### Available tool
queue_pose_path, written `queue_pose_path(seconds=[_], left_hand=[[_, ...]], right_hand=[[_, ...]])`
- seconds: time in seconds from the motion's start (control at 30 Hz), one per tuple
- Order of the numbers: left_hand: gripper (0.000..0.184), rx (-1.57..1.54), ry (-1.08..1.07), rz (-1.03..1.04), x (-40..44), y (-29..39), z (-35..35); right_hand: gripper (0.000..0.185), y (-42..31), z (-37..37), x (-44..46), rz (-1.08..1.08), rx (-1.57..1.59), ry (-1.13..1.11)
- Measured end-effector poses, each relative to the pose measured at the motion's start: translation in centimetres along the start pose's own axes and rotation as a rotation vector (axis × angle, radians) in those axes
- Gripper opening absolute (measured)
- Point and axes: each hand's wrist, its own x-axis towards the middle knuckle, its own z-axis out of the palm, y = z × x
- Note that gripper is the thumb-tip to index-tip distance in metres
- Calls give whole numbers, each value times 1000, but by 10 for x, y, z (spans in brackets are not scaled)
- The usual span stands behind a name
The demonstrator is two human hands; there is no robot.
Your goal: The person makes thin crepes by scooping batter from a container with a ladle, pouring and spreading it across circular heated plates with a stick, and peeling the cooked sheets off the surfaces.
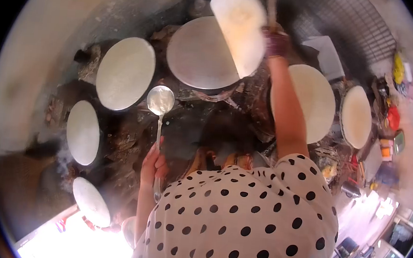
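My left hand (154, 165) is closed around the handle of a metal ladle (161, 100), its round bowl pointing away from me and coated with pale batter. At the far side, my right hand (276, 44), in a dark reddish-purple covering, is beside the right edge of a thin flatbread (239, 31). Its fingers are blurred and partly hidden, and a stick-like handle (271, 7) runs up from it. The flatbread covers only the right part of a round griddle (198, 54), with a straight fold-like edge across the middle; bare grey surface shows on the left.
More round griddles with pale tops curve around me: left (126, 74), lower left (83, 133), near left (92, 201), right (316, 104) and far right (357, 117). A white angular container (328, 56) and a wire mesh (346, 23) stand behind. Faint smoke rises at left.
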Motion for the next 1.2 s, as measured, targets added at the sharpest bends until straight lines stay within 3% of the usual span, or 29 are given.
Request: queue_pose_path(seconds=[0.03, 0.07, 0.13, 0.2, 0.3, 0.33, 0.37, 0.43, 0.57, 0.83, 1.1, 1.2], left_hand=[[38, 21, -6, -19, 3, -10, 15], [38, 34, -29, -31, 8, -19, 25], [37, 44, -95, -83, 17, -41, 44], [37, 28, -120, -124, 20, -53, 67], [39, 38, -127, -184, 24, -84, 115], [40, 28, -154, -205, 27, -96, 129], [40, 16, -178, -223, 30, -105, 141], [38, 24, -187, -254, 37, -122, 160], [36, 40, -199, -287, 36, -150, 188], [40, -13, -204, -336, 19, -178, 196], [43, -134, -143, -229, -27, -183, 144], [44, -251, -244, -204, -51, -185, 109]], right_hand=[[32, -24, -97, -9, 229, 139, 42], [29, 52, -108, 1, 89, -6, 107], [26, 154, -175, 0, 185, 86, 230], [25, 188, -257, -39, 477, 512, 419], [25, 341, -317, -101, 493, 858, 616], [25, 360, -339, -116, 738, 1199, 751], [32, 382, -351, -139, 638, 1298, 700], [62, 437, -352, -184, 885, 1146, 712], [59, 515, -328, -244, 1230, 841, 775], [52, 548, -287, -263, 1448, 547, 755], [47, 522, -271, -251, 1396, 560, 587], [45, 496, -259, -248, 1344, 586, 482]])
